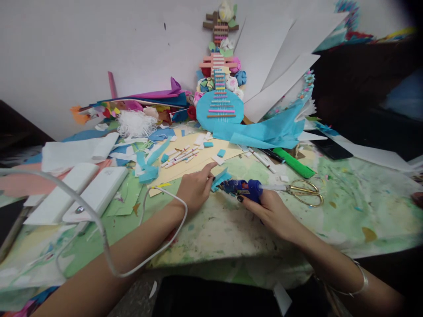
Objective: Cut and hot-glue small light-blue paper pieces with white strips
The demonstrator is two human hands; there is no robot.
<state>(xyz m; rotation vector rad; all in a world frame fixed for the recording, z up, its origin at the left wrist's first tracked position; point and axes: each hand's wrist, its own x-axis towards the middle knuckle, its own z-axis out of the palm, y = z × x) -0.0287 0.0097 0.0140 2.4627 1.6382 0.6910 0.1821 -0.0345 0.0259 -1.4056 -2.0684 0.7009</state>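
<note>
My right hand [271, 209] is wrapped round a blue glue gun [244, 188], whose nozzle points left at a small blue paper piece [220, 178]. My left hand [196, 187] pinches that blue piece against the table, fingers curled. A clear glue stick sticks out of the gun's back toward gold scissors [306, 192]. A white cable [167, 229] loops over my left forearm.
A blue paper guitar model [220, 103] with coloured strips leans on the wall. Blue tissue paper [271, 130], a green marker [294, 163], white rolled sticks [180, 156] on tan card, white boxes [95, 191] and paper scraps litter the paint-stained table [346, 207].
</note>
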